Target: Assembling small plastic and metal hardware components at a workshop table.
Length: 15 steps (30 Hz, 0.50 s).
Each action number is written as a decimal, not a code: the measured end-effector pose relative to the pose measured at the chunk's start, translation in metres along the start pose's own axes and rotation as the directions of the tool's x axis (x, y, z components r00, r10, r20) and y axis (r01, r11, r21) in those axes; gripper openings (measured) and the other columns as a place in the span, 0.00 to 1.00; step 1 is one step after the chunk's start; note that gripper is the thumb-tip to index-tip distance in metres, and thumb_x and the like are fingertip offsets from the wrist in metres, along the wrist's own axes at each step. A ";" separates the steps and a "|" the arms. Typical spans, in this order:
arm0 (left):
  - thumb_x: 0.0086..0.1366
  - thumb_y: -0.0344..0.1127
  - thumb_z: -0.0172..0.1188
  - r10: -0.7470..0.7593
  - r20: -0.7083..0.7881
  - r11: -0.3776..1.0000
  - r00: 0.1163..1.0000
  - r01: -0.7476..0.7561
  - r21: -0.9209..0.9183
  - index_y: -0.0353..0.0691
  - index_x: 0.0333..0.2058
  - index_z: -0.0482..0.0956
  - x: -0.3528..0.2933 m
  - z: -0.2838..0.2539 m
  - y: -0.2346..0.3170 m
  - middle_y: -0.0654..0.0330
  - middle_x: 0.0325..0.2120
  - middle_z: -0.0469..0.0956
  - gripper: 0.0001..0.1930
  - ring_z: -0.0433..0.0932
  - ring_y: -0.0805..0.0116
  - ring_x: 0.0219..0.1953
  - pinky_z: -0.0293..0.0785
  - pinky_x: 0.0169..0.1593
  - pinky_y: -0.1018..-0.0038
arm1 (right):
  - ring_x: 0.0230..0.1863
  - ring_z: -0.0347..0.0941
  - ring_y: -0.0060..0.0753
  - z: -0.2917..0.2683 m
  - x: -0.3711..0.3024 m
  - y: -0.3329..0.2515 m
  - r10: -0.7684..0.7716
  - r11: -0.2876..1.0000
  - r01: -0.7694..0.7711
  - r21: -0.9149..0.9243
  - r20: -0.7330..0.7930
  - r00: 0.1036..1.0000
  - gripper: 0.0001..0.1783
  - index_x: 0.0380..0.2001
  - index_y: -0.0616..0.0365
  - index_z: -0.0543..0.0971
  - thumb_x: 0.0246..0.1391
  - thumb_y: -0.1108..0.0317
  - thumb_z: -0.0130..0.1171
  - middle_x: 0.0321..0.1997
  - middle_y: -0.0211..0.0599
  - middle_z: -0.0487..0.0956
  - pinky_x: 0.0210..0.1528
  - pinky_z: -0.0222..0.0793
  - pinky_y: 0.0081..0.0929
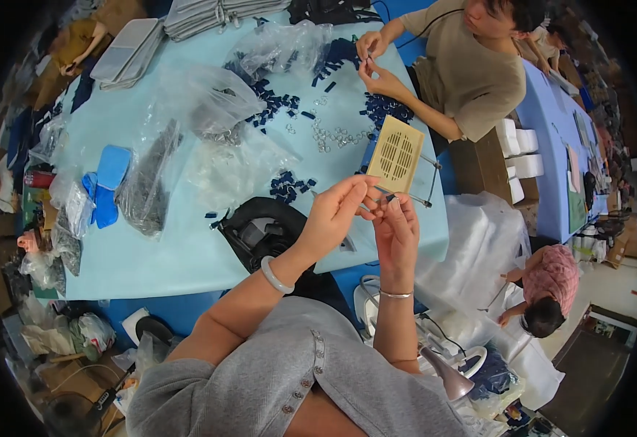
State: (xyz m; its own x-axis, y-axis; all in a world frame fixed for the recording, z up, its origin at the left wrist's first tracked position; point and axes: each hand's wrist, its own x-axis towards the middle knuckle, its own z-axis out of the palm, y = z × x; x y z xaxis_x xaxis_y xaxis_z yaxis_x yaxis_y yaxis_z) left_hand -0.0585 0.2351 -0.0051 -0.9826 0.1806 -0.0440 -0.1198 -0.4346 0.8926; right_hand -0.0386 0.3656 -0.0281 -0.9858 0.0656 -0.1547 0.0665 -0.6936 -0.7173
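Pinching a small dark blue piece (390, 197) between thumb and fingertips, the right hand (397, 227) holds it just above the near edge of the bench (136, 266); the left hand (331, 213) has its fingers drawn close together right beside it, though whether they grip anything I cannot tell. The piece should be very light and probably soft and pliable, hardly fragile but easy to drop, so a fingertip pinch at its outer end would suit, leaving the other end free. Fingers cover most of it, hiding its shape and any fitting. Loose blue pieces (286, 188) and small shiny rings (326, 138) lie beyond, too small for their material to be made out.
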 end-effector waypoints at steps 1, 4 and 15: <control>0.63 0.28 0.52 0.023 -0.002 0.999 1.000 -0.023 0.024 0.30 0.40 0.73 -0.001 -0.006 -0.002 0.59 0.30 0.76 0.09 0.75 0.77 0.31 0.73 0.32 0.79 | 0.32 0.68 0.21 0.002 -0.001 0.000 0.017 1.000 -0.017 0.019 0.028 0.999 0.04 0.34 0.58 0.71 0.56 0.71 0.53 0.32 0.30 0.74 0.41 0.66 0.21; 0.63 0.29 0.52 0.100 0.010 0.985 0.995 -0.101 0.143 0.31 0.39 0.72 -0.006 -0.008 0.001 0.60 0.30 0.76 0.08 0.74 0.76 0.31 0.73 0.33 0.79 | 0.32 0.68 0.21 0.005 -0.003 0.004 0.043 0.998 -0.046 0.046 0.066 0.997 0.04 0.34 0.58 0.71 0.56 0.71 0.53 0.32 0.29 0.74 0.41 0.65 0.21; 0.62 0.30 0.52 0.141 -0.031 0.964 0.990 -0.130 0.233 0.34 0.31 0.72 -0.010 -0.028 0.000 0.59 0.25 0.72 0.05 0.73 0.71 0.26 0.69 0.30 0.78 | 0.31 0.71 0.21 0.026 -0.013 0.022 0.076 0.997 -0.077 0.005 0.050 0.996 0.04 0.33 0.58 0.72 0.54 0.72 0.55 0.30 0.31 0.76 0.39 0.67 0.19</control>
State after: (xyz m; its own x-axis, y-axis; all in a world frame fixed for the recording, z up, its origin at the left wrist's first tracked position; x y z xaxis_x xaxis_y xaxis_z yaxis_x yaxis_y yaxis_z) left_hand -0.0524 0.2084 -0.0177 -0.9935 0.0903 0.0688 0.0457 -0.2364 0.9706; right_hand -0.0286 0.3312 -0.0244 -0.9843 -0.0234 -0.1748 0.1410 -0.6999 -0.7002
